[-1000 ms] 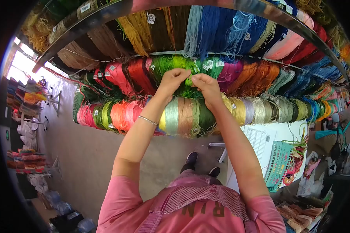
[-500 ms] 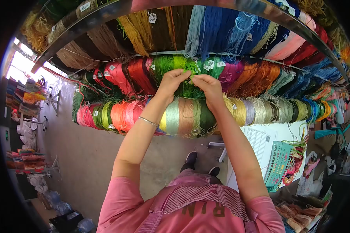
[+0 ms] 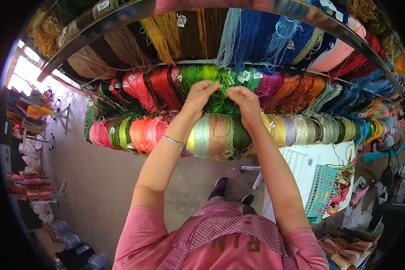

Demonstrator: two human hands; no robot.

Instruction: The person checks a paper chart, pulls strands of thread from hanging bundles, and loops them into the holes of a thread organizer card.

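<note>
Both of my hands reach out over the racks to a bright green thread hank (image 3: 209,72) on the middle rod. My left hand (image 3: 200,96) is closed, thumb and forefinger pinched on green thread at the hank's front. Just to the right, my right hand (image 3: 245,99) is also closed in a pinch on green strands that run between the two hands. Single strands are too fine to follow. A white paper tag (image 3: 244,76) hangs on the darker green hank beside my right hand. Below my wrists lies the front row of hanks, with a tan hank (image 3: 218,130) between my forearms.
Blue hanks (image 3: 245,38) hang on the upper rod, behind a curved metal bar (image 3: 135,13). At lower right, a white table (image 3: 272,204) holds a printed sheet (image 3: 298,164) and a teal sample card (image 3: 321,191) with threads. Stacked yarn bundles (image 3: 36,112) stand far left.
My hands have drawn slightly apart, the right one moving a little to the right, and more bright green strands show between them. A person has come into view at the right edge.
</note>
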